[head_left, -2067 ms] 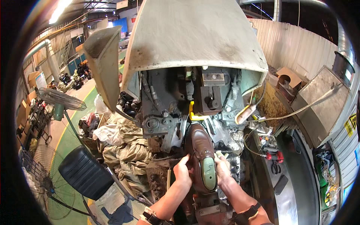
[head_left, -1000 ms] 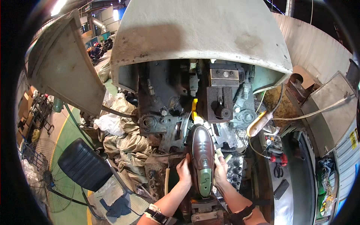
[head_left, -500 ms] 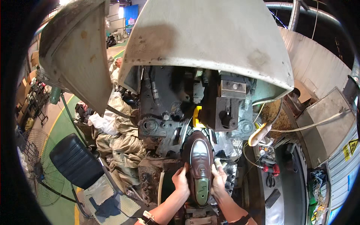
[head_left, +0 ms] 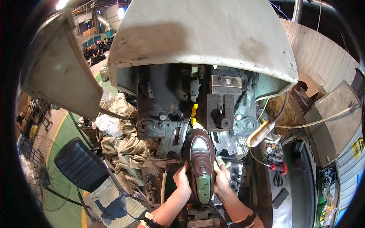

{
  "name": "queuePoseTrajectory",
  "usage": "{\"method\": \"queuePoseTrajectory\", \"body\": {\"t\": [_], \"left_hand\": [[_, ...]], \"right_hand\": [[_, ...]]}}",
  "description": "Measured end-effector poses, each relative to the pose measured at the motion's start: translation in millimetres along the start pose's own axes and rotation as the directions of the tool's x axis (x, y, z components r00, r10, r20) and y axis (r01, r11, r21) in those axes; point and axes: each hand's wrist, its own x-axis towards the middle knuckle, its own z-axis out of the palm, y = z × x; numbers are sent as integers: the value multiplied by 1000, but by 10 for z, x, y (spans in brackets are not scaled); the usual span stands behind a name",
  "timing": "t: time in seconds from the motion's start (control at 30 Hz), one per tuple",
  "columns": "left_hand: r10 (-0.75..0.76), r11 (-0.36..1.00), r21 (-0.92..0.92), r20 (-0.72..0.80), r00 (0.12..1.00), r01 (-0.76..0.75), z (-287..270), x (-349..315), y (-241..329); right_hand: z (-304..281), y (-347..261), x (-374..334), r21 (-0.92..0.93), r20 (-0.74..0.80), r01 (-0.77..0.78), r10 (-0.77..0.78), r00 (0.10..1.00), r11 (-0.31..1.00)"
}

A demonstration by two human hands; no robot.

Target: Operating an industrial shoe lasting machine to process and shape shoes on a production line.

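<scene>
A dark brown leather shoe upper [head_left: 200, 150], stretched over a green shoe last [head_left: 204, 187], lies top side up, its toe pointing away from me into the machine [head_left: 219, 110]. My left hand [head_left: 183, 179] is closed on its left side near the heel, thumb along the edge. From the other side my right hand [head_left: 221, 178] grips the same shoe upper. Just beyond the toe is a yellow curved machine part [head_left: 195, 117]. Metal plates flank the front of the shoe upper; whether they touch it I cannot tell.
A pale machine hood [head_left: 205, 34] overhangs the work area. On the left stand a black chair [head_left: 80, 163] and a wire fan [head_left: 42, 173], with cloth sacks [head_left: 123, 140] behind. At right, a worn-handled tool [head_left: 260, 134] hangs by a cable above a bench with scissors [head_left: 278, 178].
The view has turned slightly. The shoe upper still lies between my two hands at the machine, with its toe now closer to the yellow part. My grip looks the same.
</scene>
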Motion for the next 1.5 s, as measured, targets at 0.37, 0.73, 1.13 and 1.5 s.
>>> {"method": "queuePoseTrajectory", "body": {"t": [0.37, 0.73, 1.13, 1.5], "left_hand": [[88, 996, 15, 35, 995, -89, -154, 259, -161], [33, 999, 24, 37, 999, -34, -264, 284, -151], [-140, -489, 771, 391, 910, -407, -1586, 171, -314], [-303, 63, 854, 509, 806, -516, -1816, -507, 152]], "right_hand": [[-47, 140, 199, 41, -20, 37, -36, 999, 998], [-130, 75, 90, -38, -47, -86, 85, 995, 996], [-482, -405, -4, -311, 28, -142, 158, 987, 940], [-428, -568, -508, -525, 104, 105, -59, 993, 845]]}}
